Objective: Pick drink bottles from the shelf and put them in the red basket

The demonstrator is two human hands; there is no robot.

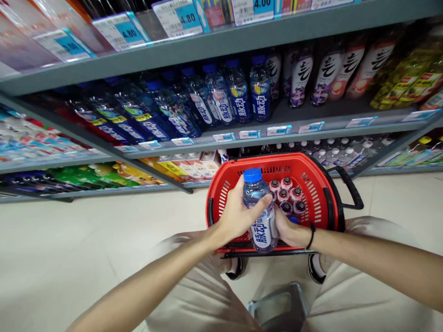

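Note:
A clear drink bottle point(262, 226) with a blue cap and a white-and-blue label is tilted over the near side of a red shopping basket point(221, 184). My left hand point(238, 207) is wrapped round its upper part, thumb across the front. From the other side, my right hand point(289, 229) grips the bottle lower down; most of its fingers are hidden behind it. Inside the basket stand several dark-capped bottles point(285, 193) with pink and purple labels. Close to my right hand, a blue cap point(294, 220) shows in the basket.
Blue-capped bottles point(238, 92) line the middle shelf point(221, 133), beside white-labelled bottles point(301, 78). Cartons point(194, 166) and more bottles fill the bottom shelf. The basket's black handle point(353, 193) sticks out right. A grey stool-like object point(277, 306) is between my legs.

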